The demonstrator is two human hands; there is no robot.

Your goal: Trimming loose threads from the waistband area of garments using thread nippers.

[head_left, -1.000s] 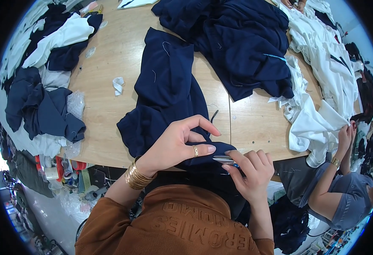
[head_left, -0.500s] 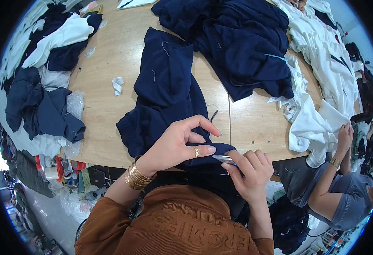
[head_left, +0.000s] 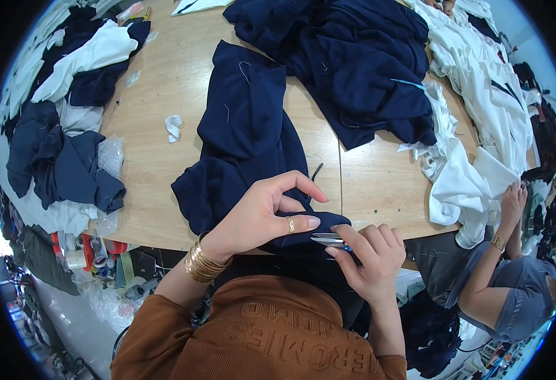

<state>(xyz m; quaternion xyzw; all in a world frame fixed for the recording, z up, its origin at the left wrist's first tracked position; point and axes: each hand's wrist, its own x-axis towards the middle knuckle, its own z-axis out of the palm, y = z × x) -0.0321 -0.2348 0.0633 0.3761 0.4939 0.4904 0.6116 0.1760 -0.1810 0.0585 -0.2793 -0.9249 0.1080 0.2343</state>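
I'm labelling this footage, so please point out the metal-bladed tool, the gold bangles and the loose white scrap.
Metal-bladed tool (head_left: 331,241), head view: on its blades.
Gold bangles (head_left: 202,261), head view: middle of the stack.
White scrap (head_left: 173,123), head view: near its middle.

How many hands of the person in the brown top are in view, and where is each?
2: the left hand touches the navy cloth; the right hand, beside it, holds small metal clippers. Parts of both are hidden.
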